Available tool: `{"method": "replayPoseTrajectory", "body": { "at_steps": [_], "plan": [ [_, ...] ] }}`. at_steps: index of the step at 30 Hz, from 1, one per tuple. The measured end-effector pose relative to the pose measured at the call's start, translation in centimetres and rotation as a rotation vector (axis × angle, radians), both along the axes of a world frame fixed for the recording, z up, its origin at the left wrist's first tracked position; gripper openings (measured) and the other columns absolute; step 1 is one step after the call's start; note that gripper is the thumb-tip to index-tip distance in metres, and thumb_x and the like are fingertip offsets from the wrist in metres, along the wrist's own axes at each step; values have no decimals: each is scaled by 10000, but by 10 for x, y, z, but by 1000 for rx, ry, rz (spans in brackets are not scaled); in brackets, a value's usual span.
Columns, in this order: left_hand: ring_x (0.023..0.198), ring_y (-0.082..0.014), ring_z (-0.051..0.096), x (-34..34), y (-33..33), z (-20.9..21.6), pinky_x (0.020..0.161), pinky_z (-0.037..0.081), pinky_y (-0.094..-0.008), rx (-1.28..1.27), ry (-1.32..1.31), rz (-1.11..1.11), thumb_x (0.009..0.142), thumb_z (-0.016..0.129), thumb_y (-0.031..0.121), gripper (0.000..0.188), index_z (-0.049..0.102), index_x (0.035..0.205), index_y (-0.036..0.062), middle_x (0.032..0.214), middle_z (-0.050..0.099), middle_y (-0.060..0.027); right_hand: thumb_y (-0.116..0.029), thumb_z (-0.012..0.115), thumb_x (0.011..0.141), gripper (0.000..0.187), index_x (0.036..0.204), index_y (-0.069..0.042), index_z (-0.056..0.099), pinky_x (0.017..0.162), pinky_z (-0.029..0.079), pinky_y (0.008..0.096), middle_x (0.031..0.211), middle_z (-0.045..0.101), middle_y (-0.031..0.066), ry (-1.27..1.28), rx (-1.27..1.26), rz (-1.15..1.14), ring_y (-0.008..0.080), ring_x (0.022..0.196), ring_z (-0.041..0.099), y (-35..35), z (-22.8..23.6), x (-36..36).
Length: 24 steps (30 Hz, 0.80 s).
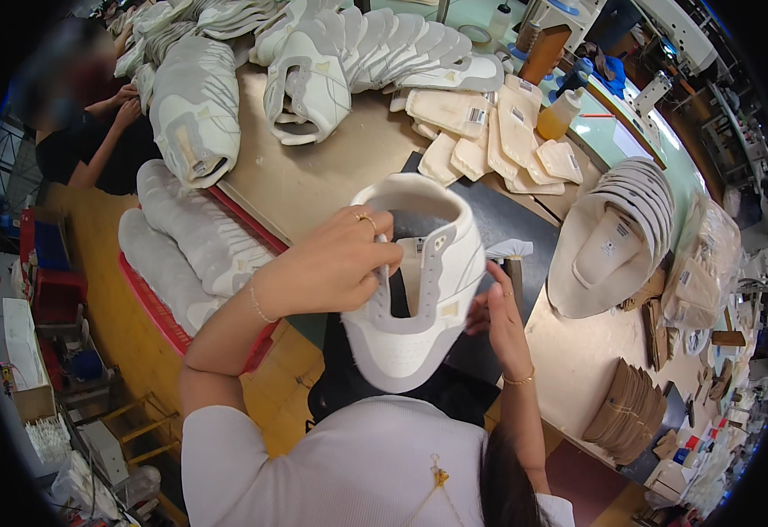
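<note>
I've got one white shoe upper [415, 290] up in front of me, over the near edge of the dark mat [525, 224], toe pointing down toward my chest. My left hand [331, 263] is curled over the collar and lace side, fingers pinched on the edge by the tongue. My right hand [500, 321] sits on the right flank of the upper w/ the palm against it; fingers look loosely bent and pressing, but I can't tell whether they truly grip since the upper hides the tips.

How far along, judging by the piles: a lot looks done and a lot is left. Far across the wooden bench [314, 176] lies a long row of finished-looking uppers [375, 44], w/ more grey-white ones stacked far left [195, 105] and in the red crate [151, 303] at near left. To the right, a nested stack of white pieces [617, 233] waits, w/ cream flat pieces [498, 132] far centre and brown card pieces [626, 400] near right. An amber bottle [558, 114] stands beyond them. Another person [94, 132] works far left.
</note>
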<state>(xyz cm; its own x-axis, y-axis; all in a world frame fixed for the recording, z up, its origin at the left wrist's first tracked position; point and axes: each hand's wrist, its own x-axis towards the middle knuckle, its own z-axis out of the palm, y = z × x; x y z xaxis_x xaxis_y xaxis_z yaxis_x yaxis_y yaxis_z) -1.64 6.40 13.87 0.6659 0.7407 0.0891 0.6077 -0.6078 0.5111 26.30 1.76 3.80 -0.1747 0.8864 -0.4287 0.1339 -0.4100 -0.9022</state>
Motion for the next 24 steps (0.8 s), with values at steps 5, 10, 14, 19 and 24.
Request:
{"method": "replayPoseTrajectory", "body": {
  "at_steps": [5, 10, 14, 19, 24],
  "plan": [
    [954, -333, 519, 17, 7, -31, 890, 414, -427, 47, -121, 151, 714, 552, 3, 278, 599, 982, 58, 965, 529, -136, -140, 536, 963, 718, 1510, -214, 78, 692, 531, 265, 1171, 575, 77, 354, 37, -153, 109, 881, 595, -26, -8, -21],
    [1017, -267, 555, 12, -17, -72, 953, 432, -351, 124, -268, 581, 811, 614, 15, 558, 427, 1335, 61, 1136, 504, -132, -40, 558, 921, 719, 1482, -208, 142, 584, 537, 217, 1142, 566, 88, 416, -134, -208, 83, 860, 588, -25, -26, -22],
    [1014, -231, 558, 3, -77, -118, 887, 478, -341, -674, -771, 921, 844, 698, 91, 720, 273, 1424, 54, 1154, 486, -170, -39, 547, 922, 537, 1407, -145, 344, 591, 553, 204, 1130, 570, 53, 415, -71, -167, 90, 854, 599, -22, -18, -20],
    [955, -172, 581, 37, -93, -120, 860, 496, -303, -843, -1194, 878, 861, 689, 47, 877, 74, 1484, 93, 1110, 501, -142, -59, 538, 938, 367, 1300, -88, 487, 609, 562, 214, 1080, 591, 31, 507, -192, -109, 79, 824, 613, -23, -13, -13],
    [973, -150, 581, 55, -76, -126, 855, 485, -265, -715, -1323, 885, 855, 684, 9, 584, 283, 1276, 68, 1077, 528, -124, -114, 599, 932, 229, 1154, -58, 598, 618, 509, 203, 987, 624, 3, 389, -187, -189, 49, 773, 585, -19, -12, -9]
  ]
}}
